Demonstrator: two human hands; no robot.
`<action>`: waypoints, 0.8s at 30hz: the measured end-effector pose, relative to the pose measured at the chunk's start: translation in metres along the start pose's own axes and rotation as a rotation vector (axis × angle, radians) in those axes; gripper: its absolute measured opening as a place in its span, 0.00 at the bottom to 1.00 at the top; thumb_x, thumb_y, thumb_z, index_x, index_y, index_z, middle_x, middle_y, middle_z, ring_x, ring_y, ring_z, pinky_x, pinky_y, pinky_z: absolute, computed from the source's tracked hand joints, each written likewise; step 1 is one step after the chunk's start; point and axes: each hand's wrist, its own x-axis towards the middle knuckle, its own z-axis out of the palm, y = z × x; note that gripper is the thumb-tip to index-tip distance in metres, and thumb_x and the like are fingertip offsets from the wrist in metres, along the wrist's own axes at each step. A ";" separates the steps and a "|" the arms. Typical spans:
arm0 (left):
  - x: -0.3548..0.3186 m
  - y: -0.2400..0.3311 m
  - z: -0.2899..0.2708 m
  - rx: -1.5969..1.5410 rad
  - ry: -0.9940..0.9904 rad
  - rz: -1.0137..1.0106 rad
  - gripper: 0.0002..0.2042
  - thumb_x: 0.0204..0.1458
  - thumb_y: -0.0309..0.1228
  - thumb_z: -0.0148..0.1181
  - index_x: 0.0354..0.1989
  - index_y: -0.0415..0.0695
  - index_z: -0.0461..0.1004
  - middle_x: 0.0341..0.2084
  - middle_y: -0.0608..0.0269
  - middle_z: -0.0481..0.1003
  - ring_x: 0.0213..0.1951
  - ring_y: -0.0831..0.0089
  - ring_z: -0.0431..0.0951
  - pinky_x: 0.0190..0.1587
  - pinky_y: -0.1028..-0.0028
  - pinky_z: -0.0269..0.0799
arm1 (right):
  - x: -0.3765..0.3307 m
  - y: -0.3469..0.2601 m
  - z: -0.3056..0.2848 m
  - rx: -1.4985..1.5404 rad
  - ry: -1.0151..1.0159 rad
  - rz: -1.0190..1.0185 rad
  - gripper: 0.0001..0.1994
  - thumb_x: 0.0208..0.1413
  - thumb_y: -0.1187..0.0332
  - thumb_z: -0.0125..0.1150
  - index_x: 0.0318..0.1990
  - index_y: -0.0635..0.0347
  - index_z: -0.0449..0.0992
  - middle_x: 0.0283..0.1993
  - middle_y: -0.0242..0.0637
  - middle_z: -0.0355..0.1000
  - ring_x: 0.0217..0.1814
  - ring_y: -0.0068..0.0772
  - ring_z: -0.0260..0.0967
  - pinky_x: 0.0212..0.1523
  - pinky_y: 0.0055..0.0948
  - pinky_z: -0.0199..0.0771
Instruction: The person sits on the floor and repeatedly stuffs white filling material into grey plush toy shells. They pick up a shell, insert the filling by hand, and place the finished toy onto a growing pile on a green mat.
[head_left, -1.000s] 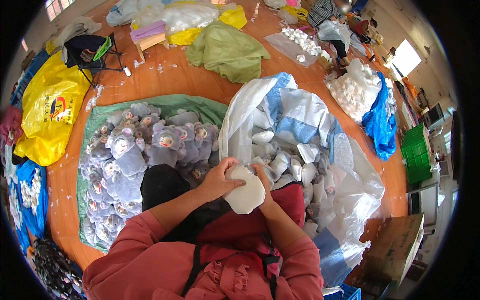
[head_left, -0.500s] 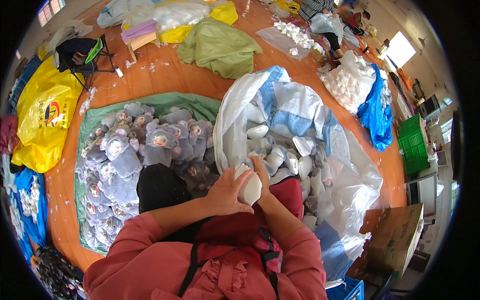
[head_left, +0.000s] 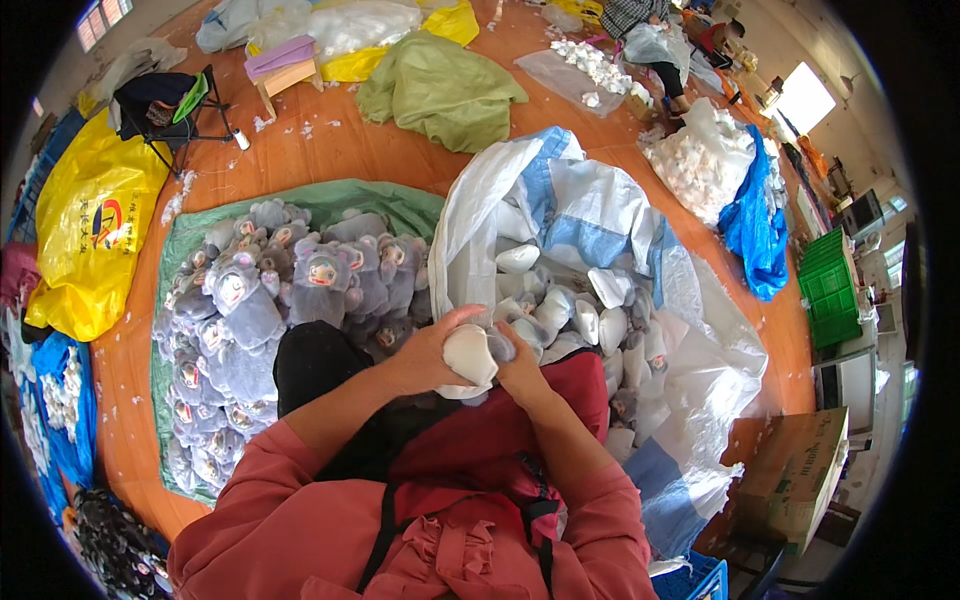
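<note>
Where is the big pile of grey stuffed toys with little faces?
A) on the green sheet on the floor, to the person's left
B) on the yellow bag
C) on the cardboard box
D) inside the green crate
A: the grey stuffed toys lie heaped on the green sheet spread on the orange floor, left of the hands, while the green crate sits far off to the right.

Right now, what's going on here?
A person in a pink top holds a white, unstuffed plush piece over their lap, left hand and right hand both gripping it. Directly ahead, an open white-and-blue sack holds more such pieces. To the left, finished grey plush toys lie piled on a green sheet on the orange floor.
</note>
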 end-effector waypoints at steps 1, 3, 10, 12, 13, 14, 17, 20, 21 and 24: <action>0.001 0.000 -0.008 -0.066 -0.038 0.007 0.51 0.32 0.20 0.75 0.69 0.50 0.53 0.54 0.61 0.67 0.56 0.70 0.67 0.58 0.70 0.64 | -0.007 -0.020 0.004 0.009 -0.003 0.032 0.28 0.47 0.74 0.64 0.59 0.62 0.68 0.47 0.36 0.73 0.50 0.29 0.68 0.49 0.27 0.69; -0.001 0.001 -0.021 -0.193 -0.111 0.017 0.52 0.32 0.20 0.76 0.70 0.51 0.53 0.54 0.62 0.67 0.56 0.70 0.68 0.59 0.70 0.63 | -0.015 -0.050 0.004 0.167 -0.160 0.183 0.32 0.51 0.66 0.66 0.63 0.66 0.62 0.52 0.37 0.69 0.55 0.30 0.65 0.56 0.28 0.64; -0.003 -0.007 -0.019 0.320 -0.211 0.162 0.54 0.31 0.24 0.77 0.70 0.55 0.50 0.50 0.57 0.64 0.55 0.59 0.68 0.59 0.66 0.65 | -0.012 -0.041 -0.006 0.114 -0.460 0.229 0.43 0.51 0.51 0.70 0.65 0.72 0.56 0.58 0.43 0.65 0.60 0.32 0.62 0.62 0.29 0.60; -0.001 -0.011 -0.017 0.303 -0.231 0.157 0.54 0.31 0.26 0.78 0.70 0.55 0.50 0.51 0.55 0.62 0.56 0.56 0.66 0.59 0.65 0.64 | -0.009 -0.039 -0.003 0.010 -0.488 0.274 0.45 0.48 0.51 0.72 0.65 0.71 0.56 0.58 0.44 0.65 0.61 0.34 0.62 0.62 0.30 0.61; -0.001 -0.012 -0.016 0.294 -0.241 0.156 0.54 0.31 0.27 0.78 0.70 0.55 0.50 0.52 0.54 0.61 0.56 0.54 0.65 0.59 0.65 0.64 | -0.008 -0.038 -0.003 0.005 -0.474 0.285 0.45 0.47 0.52 0.73 0.65 0.71 0.56 0.58 0.44 0.65 0.61 0.34 0.63 0.62 0.30 0.61; 0.000 -0.014 -0.016 0.312 -0.244 0.184 0.54 0.31 0.28 0.78 0.70 0.54 0.50 0.52 0.53 0.61 0.56 0.54 0.65 0.59 0.64 0.63 | -0.008 -0.037 -0.003 0.001 -0.460 0.295 0.45 0.47 0.52 0.74 0.64 0.71 0.57 0.58 0.44 0.66 0.60 0.34 0.63 0.62 0.30 0.62; 0.002 -0.022 -0.016 0.389 -0.261 0.236 0.54 0.33 0.30 0.78 0.71 0.51 0.48 0.52 0.52 0.60 0.56 0.52 0.62 0.60 0.62 0.60 | -0.005 -0.038 -0.001 -0.110 -0.497 0.226 0.45 0.45 0.55 0.75 0.64 0.71 0.57 0.59 0.45 0.65 0.61 0.34 0.63 0.62 0.30 0.62; 0.002 -0.028 -0.015 0.472 -0.296 0.236 0.56 0.33 0.31 0.78 0.72 0.51 0.46 0.53 0.50 0.59 0.58 0.49 0.60 0.61 0.60 0.59 | -0.005 -0.035 0.000 -0.178 -0.541 0.097 0.45 0.44 0.58 0.75 0.65 0.71 0.56 0.59 0.45 0.65 0.61 0.34 0.63 0.62 0.30 0.62; 0.000 -0.027 -0.015 0.475 -0.298 0.230 0.56 0.33 0.31 0.77 0.72 0.51 0.45 0.54 0.49 0.58 0.58 0.48 0.60 0.62 0.60 0.59 | -0.005 -0.035 0.001 -0.183 -0.554 0.054 0.45 0.44 0.58 0.75 0.65 0.71 0.56 0.59 0.45 0.65 0.61 0.34 0.63 0.62 0.30 0.62; -0.002 -0.025 -0.017 0.490 -0.292 0.224 0.55 0.35 0.31 0.76 0.72 0.51 0.44 0.55 0.46 0.57 0.59 0.46 0.60 0.62 0.60 0.59 | -0.008 -0.043 -0.002 -0.127 -0.550 0.116 0.44 0.45 0.59 0.75 0.65 0.70 0.56 0.59 0.44 0.65 0.61 0.35 0.63 0.62 0.31 0.61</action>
